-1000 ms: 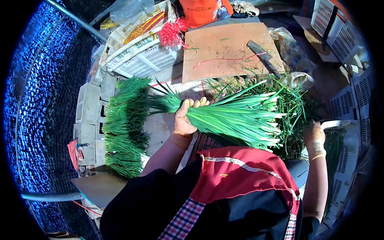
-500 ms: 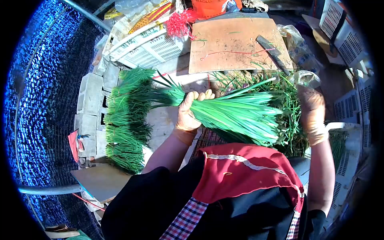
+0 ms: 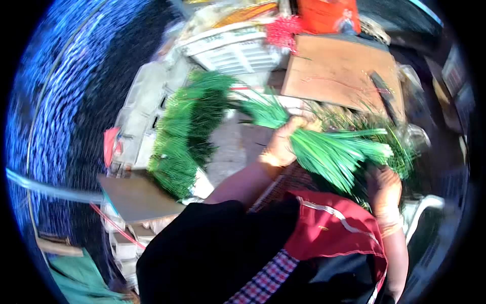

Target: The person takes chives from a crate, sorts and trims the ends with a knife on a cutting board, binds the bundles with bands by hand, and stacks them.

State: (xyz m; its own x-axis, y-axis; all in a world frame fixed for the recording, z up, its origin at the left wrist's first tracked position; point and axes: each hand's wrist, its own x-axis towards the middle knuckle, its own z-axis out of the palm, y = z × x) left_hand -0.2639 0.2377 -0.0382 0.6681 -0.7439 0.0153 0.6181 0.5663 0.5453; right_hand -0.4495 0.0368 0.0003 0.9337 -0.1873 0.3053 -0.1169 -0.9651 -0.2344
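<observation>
My left hand (image 3: 284, 143) is closed round a bunch of green chives (image 3: 329, 154). The dark leaf tips fan out to the left of the fist, and the pale stem ends spread to the right. Close by the stem ends, at the lower right of the bunch, is my right hand (image 3: 385, 190). Motion smears its fingers, so whether it touches the stems or holds anything is unclear. Loose chive leaves (image 3: 349, 114) lie behind and beneath the bunch. A long row of stacked chive bundles (image 3: 174, 134) stands on the left.
Behind the bunch lies a brown board (image 3: 336, 71) with a dark-bladed knife (image 3: 385, 96) on it. A white plastic crate (image 3: 235, 55), pink twine (image 3: 282, 33) and an orange bag (image 3: 329, 15) are at the back. Another board (image 3: 136, 197) and a metal pipe (image 3: 55, 190) are at lower left.
The view has swung, shifting the scene to the right. My right hand has come in from the far right to the stem ends. My left hand keeps its grip on the chives.
</observation>
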